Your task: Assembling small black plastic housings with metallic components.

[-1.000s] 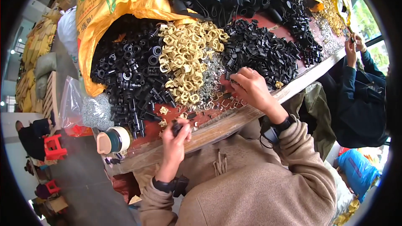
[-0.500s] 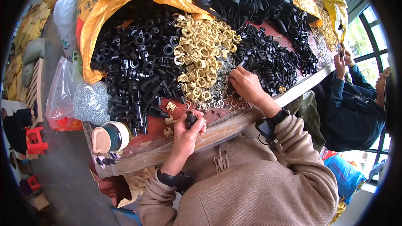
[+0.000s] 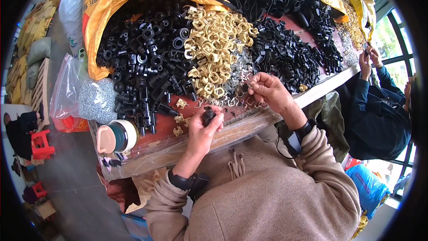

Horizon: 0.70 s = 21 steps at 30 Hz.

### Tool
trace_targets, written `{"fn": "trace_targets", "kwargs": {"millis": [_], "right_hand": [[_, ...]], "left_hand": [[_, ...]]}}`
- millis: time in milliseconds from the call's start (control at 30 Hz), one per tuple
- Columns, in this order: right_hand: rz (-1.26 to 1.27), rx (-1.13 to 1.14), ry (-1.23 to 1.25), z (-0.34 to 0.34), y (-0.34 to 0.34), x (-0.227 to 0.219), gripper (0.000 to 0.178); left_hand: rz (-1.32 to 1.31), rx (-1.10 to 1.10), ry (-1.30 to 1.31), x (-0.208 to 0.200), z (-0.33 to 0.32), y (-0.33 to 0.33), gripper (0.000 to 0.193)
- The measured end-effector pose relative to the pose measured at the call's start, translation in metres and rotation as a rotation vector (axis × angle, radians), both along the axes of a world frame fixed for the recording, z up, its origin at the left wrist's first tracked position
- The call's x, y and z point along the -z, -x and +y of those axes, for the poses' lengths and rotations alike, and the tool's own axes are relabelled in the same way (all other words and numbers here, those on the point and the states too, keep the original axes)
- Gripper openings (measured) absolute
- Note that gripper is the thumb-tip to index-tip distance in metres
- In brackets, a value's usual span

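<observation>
My left hand point(image 3: 203, 131) is closed round a black plastic fitting point(image 3: 208, 115) above the table's front edge. To its right, my right hand point(image 3: 273, 93) is raised with thumb and fingertips pinched together. Something tiny shows at those fingertips, too small to name. Behind the hands spreads a heap of cream plastic clips point(image 3: 214, 49), with small silvery metal pieces point(image 3: 240, 73) along its right side. Black ring-ended fittings point(image 3: 151, 58) are piled to the left, and small black plastic parts point(image 3: 285, 56) to the right. A few cream clips point(image 3: 179, 119) lie apart near my left hand.
A lidded jar-like cup point(image 3: 117, 137) stands at the table's left corner, beside a clear bag of small screws point(image 3: 97, 102). Orange woven sacks point(image 3: 100, 15) spill parts at the back. The wooden table edge point(image 3: 249, 125) runs before me. At right, another person's hands point(image 3: 370, 60) are working.
My right hand has lifted out of the metal pieces and drawn back toward me, fingertips pinched. My left hand has shifted slightly right and up with the black fitting.
</observation>
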State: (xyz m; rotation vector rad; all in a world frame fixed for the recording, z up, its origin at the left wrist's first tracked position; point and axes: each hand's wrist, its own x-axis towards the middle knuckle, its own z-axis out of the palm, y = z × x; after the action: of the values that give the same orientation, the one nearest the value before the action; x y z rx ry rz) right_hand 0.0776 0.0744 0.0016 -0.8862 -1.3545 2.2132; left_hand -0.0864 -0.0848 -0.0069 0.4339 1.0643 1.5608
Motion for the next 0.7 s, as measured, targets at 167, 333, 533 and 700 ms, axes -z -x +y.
{"fn": "trace_targets", "kwargs": {"millis": [167,333,533,700], "right_hand": [[0.052,-0.07,0.072,-0.016,0.006,-0.002,0.011],[0.122,-0.184,0.045,-0.029,0.01,-0.008,0.017],[0.147,-0.243,0.071,-0.03,0.012,-0.002,0.022],[0.133,-0.193,0.015,-0.028,0.011,0.003,0.023]], "left_hand": [[0.185,0.045,-0.023,-0.005,0.014,-0.013,0.015],[0.703,-0.01,-0.23,0.006,0.03,-0.016,0.016],[0.763,0.071,-0.161,0.009,0.029,-0.014,0.016],[0.304,0.128,0.08,0.007,0.031,-0.011,0.017]]}}
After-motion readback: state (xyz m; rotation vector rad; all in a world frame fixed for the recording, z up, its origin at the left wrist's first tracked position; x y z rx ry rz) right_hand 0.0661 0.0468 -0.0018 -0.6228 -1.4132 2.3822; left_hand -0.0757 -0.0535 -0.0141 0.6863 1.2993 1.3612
